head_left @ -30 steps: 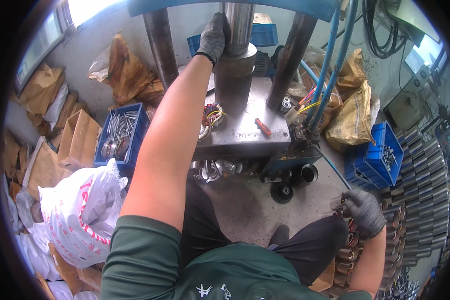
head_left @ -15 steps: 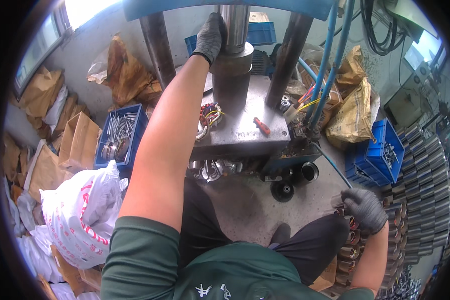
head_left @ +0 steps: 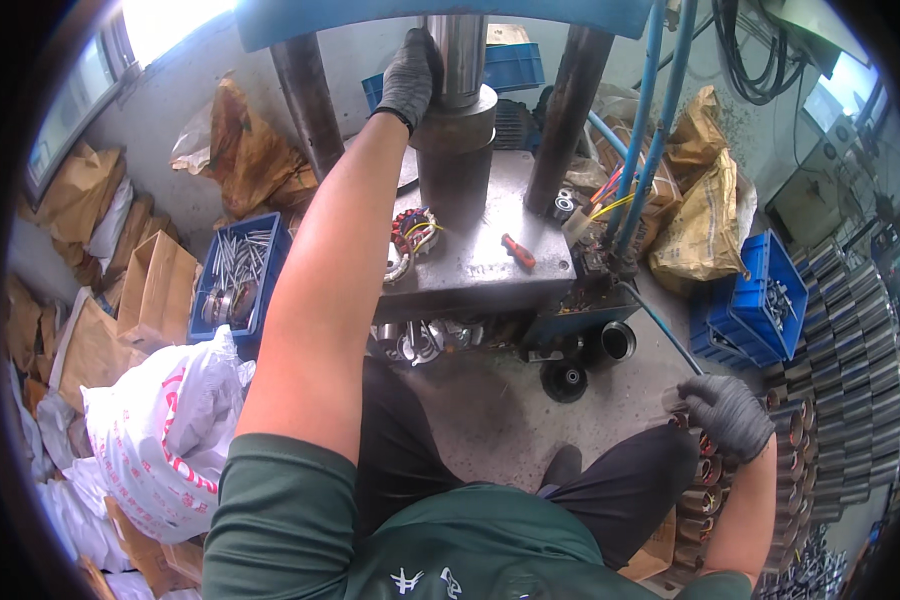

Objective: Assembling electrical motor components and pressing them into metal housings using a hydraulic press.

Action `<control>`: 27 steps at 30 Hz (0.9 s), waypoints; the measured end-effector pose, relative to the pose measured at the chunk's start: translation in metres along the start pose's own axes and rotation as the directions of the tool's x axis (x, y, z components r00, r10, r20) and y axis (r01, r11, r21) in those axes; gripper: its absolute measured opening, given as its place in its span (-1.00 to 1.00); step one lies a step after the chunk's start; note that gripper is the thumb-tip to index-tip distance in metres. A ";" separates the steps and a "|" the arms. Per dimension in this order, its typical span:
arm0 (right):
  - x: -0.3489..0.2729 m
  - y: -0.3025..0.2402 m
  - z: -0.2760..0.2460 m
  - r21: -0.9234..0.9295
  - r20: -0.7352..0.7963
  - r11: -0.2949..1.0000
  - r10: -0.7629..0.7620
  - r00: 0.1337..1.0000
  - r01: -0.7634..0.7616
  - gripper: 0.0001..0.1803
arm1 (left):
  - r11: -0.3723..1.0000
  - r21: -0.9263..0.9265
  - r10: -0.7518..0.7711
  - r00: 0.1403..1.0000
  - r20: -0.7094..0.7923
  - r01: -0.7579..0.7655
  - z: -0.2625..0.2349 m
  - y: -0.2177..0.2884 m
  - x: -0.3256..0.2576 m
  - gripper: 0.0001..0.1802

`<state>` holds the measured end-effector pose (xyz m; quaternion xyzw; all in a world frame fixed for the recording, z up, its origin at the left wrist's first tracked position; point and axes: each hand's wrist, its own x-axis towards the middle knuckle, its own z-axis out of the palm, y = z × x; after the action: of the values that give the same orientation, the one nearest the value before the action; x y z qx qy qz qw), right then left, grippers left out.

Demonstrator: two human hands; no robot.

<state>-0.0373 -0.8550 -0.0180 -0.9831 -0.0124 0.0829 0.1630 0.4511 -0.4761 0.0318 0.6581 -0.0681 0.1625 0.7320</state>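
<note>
The largest item is a press, its blue head (head_left: 350, 15) spanning the upper edge between two dark columns (head_left: 567, 120). Beneath it stands a steel table (head_left: 470, 265). Rows of stacked metal cylinders (head_left: 860, 370) fill the right side; a white bag (head_left: 165, 430) sits at left, near a blue crate (head_left: 277, 265) of metal rods.

On the table a dark steel cylinder (head_left: 455, 190) stands upright, topped by a wider collar (head_left: 457, 122). A bright shaft (head_left: 460, 60) rises above the collar, below the press head. A thin lever (head_left: 667, 328) slants down toward the right.

The gloved left hand (head_left: 407, 78) lies along the shaft's left side, fingers close together; its grip cannot be determined. The gloved right hand (head_left: 735, 415) is half curled at the lever's lower end; whether it grasps the lever cannot be determined.

A wire-wound coil (head_left: 407, 222), partly hidden by the left forearm, and a red-handled tool (head_left: 518, 250) lie on the table.
</note>
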 end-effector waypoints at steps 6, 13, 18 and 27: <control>0.003 -0.005 -0.005 0.081 0.109 0.991 0.099 0.989 -0.109 -0.72 | 0.999 0.038 0.012 1.000 0.016 -0.013 -0.001 0.001 0.002 -0.23; 0.000 0.003 0.000 -0.024 0.063 1.000 -0.004 0.998 0.005 -0.72 | 0.996 0.092 -0.004 1.000 -0.022 0.006 0.001 0.000 0.005 -0.20; 0.002 -0.003 -0.002 0.103 -0.083 0.992 0.087 0.993 -0.078 -0.73 | 0.997 0.071 -0.011 1.000 -0.001 0.011 -0.001 0.000 0.003 -0.13; 0.001 0.000 -0.003 0.072 -0.144 0.997 0.035 0.989 -0.025 -0.73 | 0.994 0.110 -0.024 1.000 -0.007 0.024 -0.003 0.006 -0.006 -0.13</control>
<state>-0.0354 -0.8560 -0.0159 -0.9803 0.0173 0.0141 0.1964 0.4430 -0.4736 0.0355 0.6979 -0.0491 0.1589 0.6966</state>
